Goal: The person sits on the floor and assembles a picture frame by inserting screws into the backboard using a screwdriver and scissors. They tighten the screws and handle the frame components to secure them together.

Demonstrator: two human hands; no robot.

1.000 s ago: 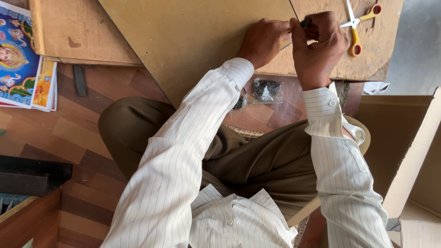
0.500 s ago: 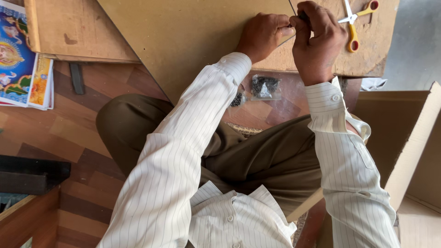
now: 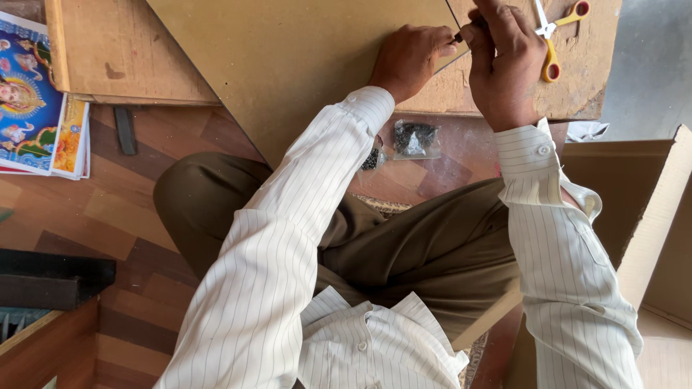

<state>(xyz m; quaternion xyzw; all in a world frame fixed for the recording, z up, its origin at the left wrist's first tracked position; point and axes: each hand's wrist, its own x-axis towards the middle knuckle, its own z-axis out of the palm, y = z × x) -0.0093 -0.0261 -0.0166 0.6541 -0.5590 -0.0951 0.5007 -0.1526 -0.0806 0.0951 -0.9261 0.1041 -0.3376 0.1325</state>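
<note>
Hands closed together at the far edge of tan board [image 3: 303, 65] on tabletop [image 3: 584, 79], barely shifted from a moment ago: left hand [image 3: 409, 59] pressing board, right hand [image 3: 507, 63] pinching small dark tool [image 3: 458, 36], yellow-handled scissors [image 3: 551, 36] just beside.

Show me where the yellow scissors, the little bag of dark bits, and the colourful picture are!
Yellow-handled scissors [image 3: 552, 50], head view, on the yellow handle shank.
Small clear plastic bag of dark bits [image 3: 414, 138], head view, on the bag's middle.
Colourful printed picture [image 3: 29, 101], head view, on its blue middle.
</note>
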